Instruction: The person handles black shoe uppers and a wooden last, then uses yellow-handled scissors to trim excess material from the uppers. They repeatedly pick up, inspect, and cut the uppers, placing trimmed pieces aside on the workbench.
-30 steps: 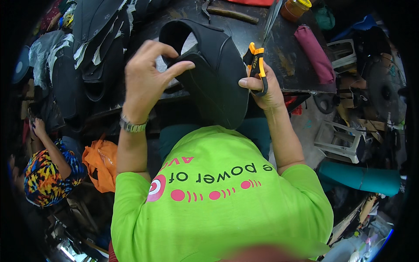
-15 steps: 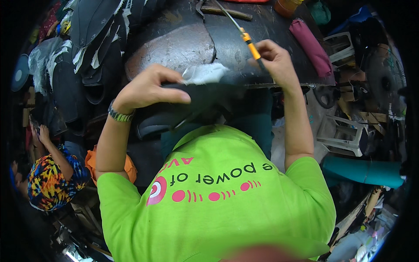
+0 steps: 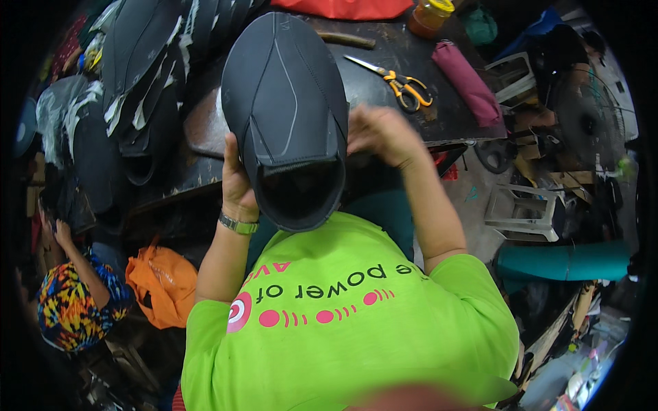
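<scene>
A black shoe upper (image 3: 286, 89) with grey seam lines is held up over the table's near edge, its dark opening turned toward me. My left hand (image 3: 238, 179) grips its left side, with the thumb showing along the edge and the other fingers hidden behind it. At the upper's right side is my right hand (image 3: 385, 133), smeared by motion; whether it touches the upper cannot be made out. Scissors with yellow and black handles (image 3: 406, 89) lie on the table to the right, beyond my right hand.
Several black uppers with ragged white lining (image 3: 137, 75) are heaped at left. On the dark table (image 3: 439, 127) are a wooden handle (image 3: 346, 40), a yellow-lidded jar (image 3: 430, 17) and a maroon roll (image 3: 467, 82). An orange bag (image 3: 164, 281) and another person (image 3: 79, 301) are at lower left.
The scissors have passed from my right hand to the table. The black upper, low at the table edge before, is raised and its outer face shows. My right hand has come in beside it.
</scene>
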Demonstrator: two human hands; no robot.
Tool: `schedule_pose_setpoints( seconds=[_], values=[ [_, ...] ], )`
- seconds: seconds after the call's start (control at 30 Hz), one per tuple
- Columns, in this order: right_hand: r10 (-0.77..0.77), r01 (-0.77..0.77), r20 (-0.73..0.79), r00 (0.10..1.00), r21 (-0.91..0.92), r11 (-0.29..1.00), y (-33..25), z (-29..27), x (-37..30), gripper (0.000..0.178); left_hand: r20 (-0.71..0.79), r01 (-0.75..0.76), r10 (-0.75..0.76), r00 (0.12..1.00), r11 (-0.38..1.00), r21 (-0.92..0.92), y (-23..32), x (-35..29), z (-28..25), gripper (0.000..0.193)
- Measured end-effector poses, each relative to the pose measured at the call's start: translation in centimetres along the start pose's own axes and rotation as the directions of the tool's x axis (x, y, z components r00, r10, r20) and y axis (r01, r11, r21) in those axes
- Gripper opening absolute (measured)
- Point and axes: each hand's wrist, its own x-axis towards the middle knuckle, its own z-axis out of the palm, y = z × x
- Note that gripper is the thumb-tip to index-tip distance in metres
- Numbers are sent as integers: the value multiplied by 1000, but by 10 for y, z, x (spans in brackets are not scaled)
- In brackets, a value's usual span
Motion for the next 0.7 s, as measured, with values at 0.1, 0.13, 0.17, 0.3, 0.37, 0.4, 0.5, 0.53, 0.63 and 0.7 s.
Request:
schedule_pose_setpoints(
  seconds=[0.1,0.13,0.17,0.3,0.37,0.4,0.5,0.53,0.63,0.7],
  values=[
    [-101,-38,238,966,518,855,40,48,-8,71,39,-8,3,999,992,127,-3,0,-9,56],
    [-121,-69,252,960,635,769,40,49,-5,67,47,-25,17,999,982,189,1,-2,-11,56],
    [-146,-112,277,950,735,669,41,50,-3,65,51,-8,-3,999,973,229,5,-3,-14,56],
    [-142,8,180,973,593,805,27,45,4,73,139,37,-83,987,952,305,22,-12,-18,60],
    [-88,-54,192,977,628,776,22,47,5,85,195,46,-105,975,957,286,31,-13,-15,60],
    [-95,-51,203,975,613,789,20,48,5,85,209,96,-156,965,957,272,39,-13,-11,58],
    [-156,23,197,968,550,835,12,50,5,88,58,-39,6,998,807,589,54,-4,3,56],
    [-185,60,188,965,526,848,9,49,6,89,-19,20,-10,1000,750,662,62,1,10,56],
    [-267,77,265,926,562,824,-5,42,12,91,30,-48,41,999,578,815,65,12,27,57],
    [-319,88,313,894,577,812,-12,37,18,82,59,-72,41,997,558,826,61,15,38,61]
  ],
)
